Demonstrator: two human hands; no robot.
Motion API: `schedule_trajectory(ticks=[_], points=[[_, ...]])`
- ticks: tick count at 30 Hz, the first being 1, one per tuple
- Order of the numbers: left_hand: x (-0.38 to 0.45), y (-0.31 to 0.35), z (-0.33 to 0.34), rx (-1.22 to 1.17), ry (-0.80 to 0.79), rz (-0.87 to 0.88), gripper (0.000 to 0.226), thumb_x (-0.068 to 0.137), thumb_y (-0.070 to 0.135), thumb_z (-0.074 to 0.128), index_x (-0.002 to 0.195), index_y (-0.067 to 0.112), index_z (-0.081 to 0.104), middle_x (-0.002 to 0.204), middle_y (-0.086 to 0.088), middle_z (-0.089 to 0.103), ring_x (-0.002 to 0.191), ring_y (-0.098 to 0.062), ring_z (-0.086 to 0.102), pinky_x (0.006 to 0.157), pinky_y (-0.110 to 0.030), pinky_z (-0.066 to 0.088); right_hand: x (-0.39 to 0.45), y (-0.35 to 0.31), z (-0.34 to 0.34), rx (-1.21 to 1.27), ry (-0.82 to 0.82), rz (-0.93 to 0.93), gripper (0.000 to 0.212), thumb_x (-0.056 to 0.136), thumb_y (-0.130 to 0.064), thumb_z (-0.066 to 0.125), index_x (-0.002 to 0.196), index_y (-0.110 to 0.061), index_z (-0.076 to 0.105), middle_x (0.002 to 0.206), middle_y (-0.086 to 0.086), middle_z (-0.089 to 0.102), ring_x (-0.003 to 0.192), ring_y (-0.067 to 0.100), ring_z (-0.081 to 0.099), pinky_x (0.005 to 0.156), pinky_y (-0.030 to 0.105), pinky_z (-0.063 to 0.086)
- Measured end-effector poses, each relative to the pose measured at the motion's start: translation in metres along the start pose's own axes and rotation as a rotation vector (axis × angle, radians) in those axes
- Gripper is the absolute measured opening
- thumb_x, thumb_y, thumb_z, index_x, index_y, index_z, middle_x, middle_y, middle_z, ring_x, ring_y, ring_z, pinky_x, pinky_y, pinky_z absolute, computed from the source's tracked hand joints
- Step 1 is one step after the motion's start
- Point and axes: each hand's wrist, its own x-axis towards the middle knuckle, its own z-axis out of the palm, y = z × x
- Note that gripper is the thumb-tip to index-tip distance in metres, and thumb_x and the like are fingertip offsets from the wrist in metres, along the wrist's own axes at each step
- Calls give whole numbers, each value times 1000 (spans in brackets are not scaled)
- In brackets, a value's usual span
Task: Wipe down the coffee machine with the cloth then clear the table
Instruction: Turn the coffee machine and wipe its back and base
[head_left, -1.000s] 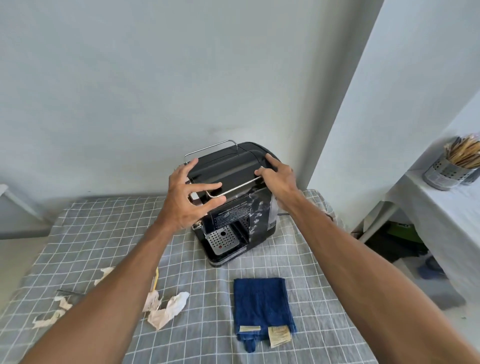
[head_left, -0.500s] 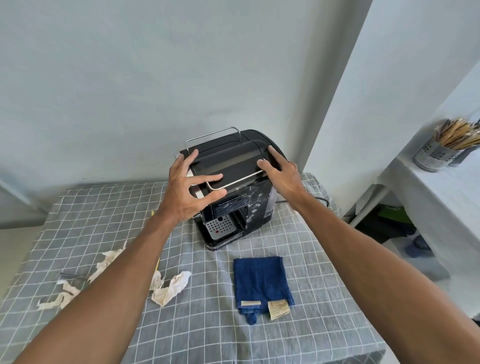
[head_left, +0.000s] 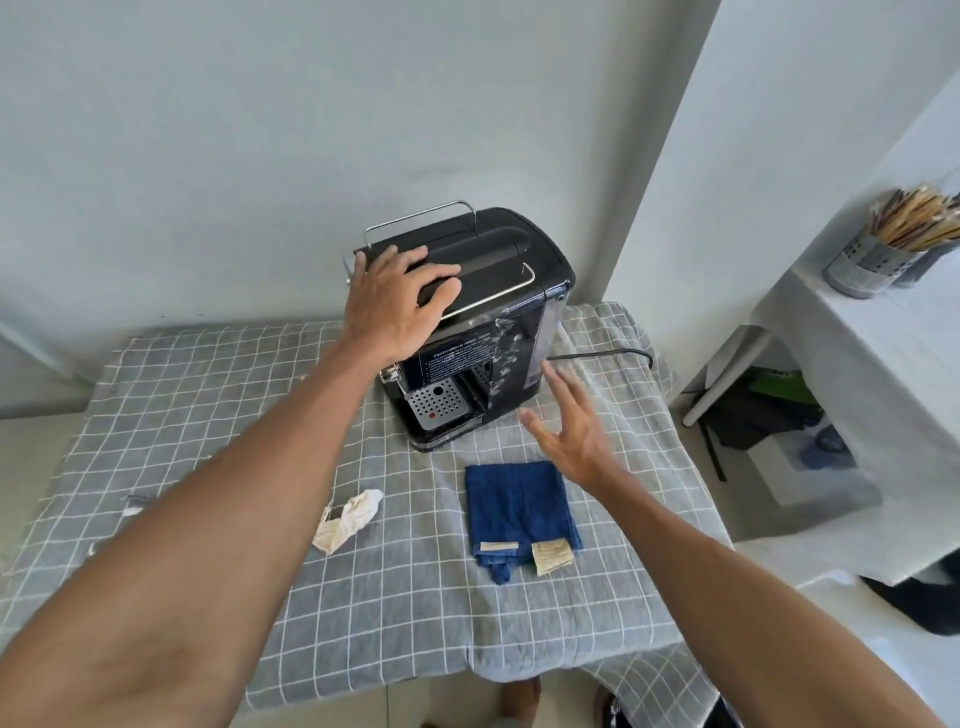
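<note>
One hand (head_left: 571, 436) now off machine (head_left: 498, 291)

Checked table (head_left: 218, 415) carries coffee machine (head_left: 493, 332), cloth (head_left: 519, 509), crumpled paper (head_left: 348, 522).

Scraps (head_left: 132, 505) behind left forearm

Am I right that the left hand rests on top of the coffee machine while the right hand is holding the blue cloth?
Not quite. The left hand does rest on top of the coffee machine, but the right hand holds nothing: it hovers open, fingers spread, above the table. The blue cloth lies flat on the tablecloth, untouched. The head view shows this.
</note>
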Motion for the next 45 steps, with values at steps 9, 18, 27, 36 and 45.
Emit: schedule_trajectory(ticks=[9, 18, 27, 36, 45], points=[[-6, -4, 13, 66, 51, -22, 48, 97, 62, 28, 141, 56, 47, 161, 8, 37, 147, -22, 30, 119, -47, 16, -50, 47, 54, -458, -391, 52, 75, 101, -54, 52, 162, -20, 23, 164, 2, 28, 150, 25, 24, 124, 43, 27], [-7, -5, 18, 64, 109, -30, 46, 98, 57, 29, 139, 56, 50, 158, 9, 41, 143, -19, 35, 115, -47, 22, -24, 42, 49, -558, -424, 152, 59, 92, -50, 70, 143, -25, 51, 138, 7, 49, 131, 28, 45, 110, 44, 42], [-7, -5, 19, 68, 96, -46, 47, 99, 53, 24, 139, 57, 48, 158, 9, 40, 143, -20, 34, 115, -46, 21, -13, 34, 37, -438, -658, 250, 44, 84, -43, 75, 119, -27, 54, 113, 1, 56, 96, 22, 60, 76, 32, 50], [-7, -5, 16, 48, 33, -49, 44, 99, 52, 32, 142, 59, 44, 161, 11, 34, 147, -20, 28, 118, -48, 17, 7, -37, -25, 155, -386, 331, 18, 87, -36, 76, 99, -23, 74, 98, 0, 76, 87, 15, 72, 68, 28, 59], [15, -10, -6, 139, -75, 5, 51, 82, 71, 48, 132, 62, 45, 143, 13, 46, 127, -24, 41, 103, -47, 31, 12, -115, -48, 709, 704, 168, 15, 87, -41, 51, 95, -29, 56, 93, -4, 61, 72, -3, 57, 66, 23, 47]])
